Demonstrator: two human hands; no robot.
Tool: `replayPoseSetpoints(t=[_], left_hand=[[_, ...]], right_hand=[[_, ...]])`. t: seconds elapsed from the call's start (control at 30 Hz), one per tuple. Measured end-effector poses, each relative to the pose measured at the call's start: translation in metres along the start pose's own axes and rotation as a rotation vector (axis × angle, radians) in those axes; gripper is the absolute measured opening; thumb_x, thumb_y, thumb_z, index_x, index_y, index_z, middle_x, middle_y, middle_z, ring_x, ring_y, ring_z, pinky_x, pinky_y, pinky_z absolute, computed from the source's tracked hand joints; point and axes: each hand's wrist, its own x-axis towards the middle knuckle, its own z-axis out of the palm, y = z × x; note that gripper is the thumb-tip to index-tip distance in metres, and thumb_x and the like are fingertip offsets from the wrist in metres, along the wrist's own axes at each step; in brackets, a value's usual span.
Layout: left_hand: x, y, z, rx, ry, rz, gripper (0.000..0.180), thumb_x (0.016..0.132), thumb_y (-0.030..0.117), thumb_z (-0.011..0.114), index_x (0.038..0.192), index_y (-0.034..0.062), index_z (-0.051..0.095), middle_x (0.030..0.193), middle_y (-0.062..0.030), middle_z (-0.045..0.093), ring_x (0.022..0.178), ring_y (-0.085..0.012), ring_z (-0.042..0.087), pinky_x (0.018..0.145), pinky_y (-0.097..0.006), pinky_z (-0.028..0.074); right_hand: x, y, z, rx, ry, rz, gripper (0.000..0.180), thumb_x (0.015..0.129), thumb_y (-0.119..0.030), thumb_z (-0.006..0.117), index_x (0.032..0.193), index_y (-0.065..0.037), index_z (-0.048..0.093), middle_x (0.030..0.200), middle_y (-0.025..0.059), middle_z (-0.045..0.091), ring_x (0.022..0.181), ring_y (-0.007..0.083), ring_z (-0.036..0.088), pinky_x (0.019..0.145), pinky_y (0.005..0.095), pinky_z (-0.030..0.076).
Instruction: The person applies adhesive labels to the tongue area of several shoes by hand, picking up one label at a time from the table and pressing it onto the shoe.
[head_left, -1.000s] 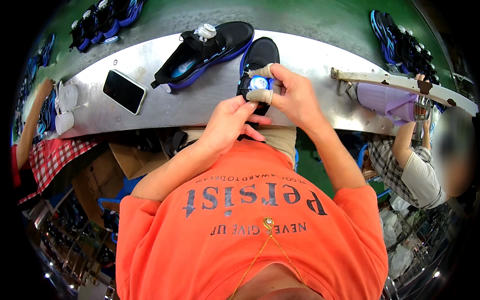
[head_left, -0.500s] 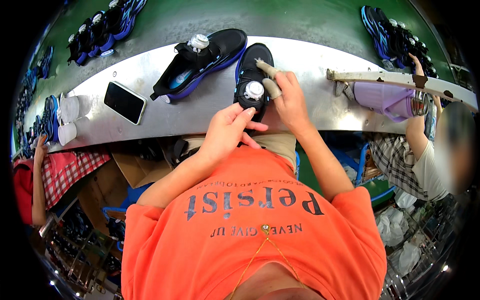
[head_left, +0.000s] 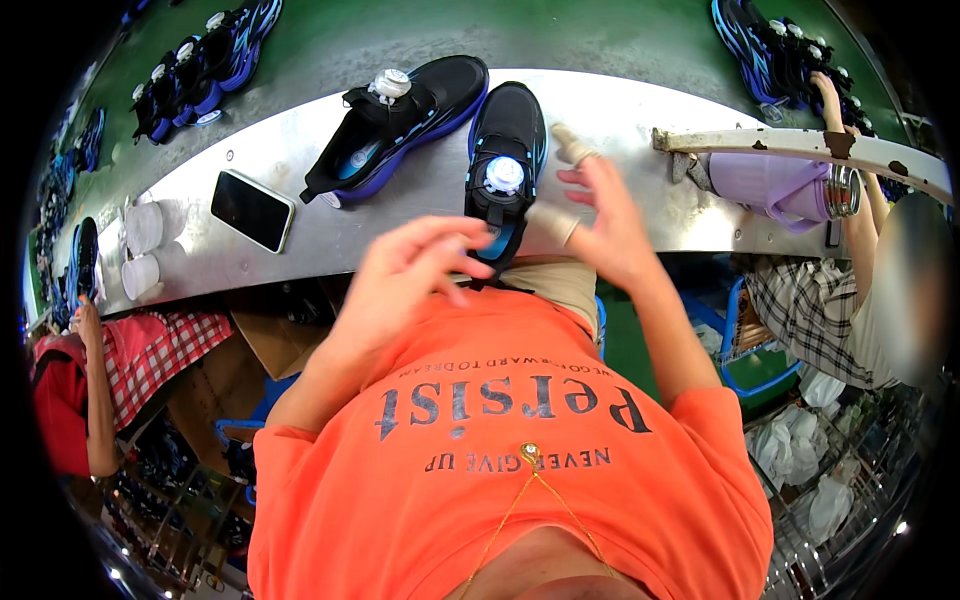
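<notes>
A black and blue shoe (head_left: 508,150) with a round white dial on its tongue lies on the metal bench (head_left: 620,200) in front of me, heel toward me. My right hand (head_left: 598,215), with taped fingers, hovers open just right of this shoe and holds nothing. My left hand (head_left: 410,270) is spread open just below the shoe's heel, empty too. A second black and blue shoe (head_left: 395,125) with a similar dial lies on its side to the left.
A black phone (head_left: 252,209) lies on the bench at left, beside white cups (head_left: 145,250). More shoes (head_left: 195,70) ride the green belt behind. A purple bottle (head_left: 775,185) lies at right under a rusty white bar. Co-workers sit at left (head_left: 90,380) and right (head_left: 840,290).
Both hands have let go of the near shoe and pulled back from it with fingers spread. The shoe now rests on the bench with its dial exposed.
</notes>
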Motion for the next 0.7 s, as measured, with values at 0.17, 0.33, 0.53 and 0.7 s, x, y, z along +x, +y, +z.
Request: replayPoseSetpoints(t=[0.17,0.33,0.53,0.7], left_hand=[[0.019,0.024,-0.036,0.366,0.617,0.683,0.023,0.094,0.003,0.047,0.112,-0.0005,0.060,0.108,-0.0062,0.064,0.092,-0.0104,0.060,0.074,-0.022,0.046],[0.046,0.040,-0.083,0.827,0.735,0.654,0.031,0.088,0.009,0.057,0.118,0.0020,0.059,0.112,-0.0114,0.063,0.100,-0.0188,0.060,0.084,-0.029,0.046],[0.091,0.009,-0.105,0.878,0.550,0.445,0.025,0.086,0.016,0.058,0.106,0.0010,0.063,0.092,-0.0191,0.065,0.087,-0.0309,0.063,0.079,-0.034,0.047],[0.074,0.000,-0.072,0.892,0.381,0.397,0.021,0.086,0.012,0.057,0.102,-0.0003,0.063,0.093,-0.0199,0.064,0.087,-0.0334,0.062,0.077,-0.035,0.047]], right_hand=[[0.007,-0.008,0.034,-0.191,0.144,-0.218,0.064,0.070,-0.003,0.064,0.131,-0.006,0.046,0.114,0.0220,0.051,0.104,0.0413,0.052,0.091,0.0420,0.045],[0.112,0.044,-0.025,-0.296,0.314,-0.310,0.037,0.077,-0.003,0.058,0.114,-0.002,0.059,0.104,0.0140,0.063,0.098,0.0278,0.060,0.087,0.0331,0.046],[0.163,0.008,-0.053,-0.369,0.538,-0.431,0.033,0.077,-0.003,0.056,0.108,-0.010,0.064,0.098,0.0133,0.064,0.090,0.0274,0.059,0.079,0.0338,0.048],[0.097,-0.030,0.016,0.132,-0.516,-0.381,0.072,0.070,0.002,0.061,0.138,-0.012,0.045,0.114,0.0071,0.055,0.101,0.0193,0.050,0.090,0.0305,0.041]])
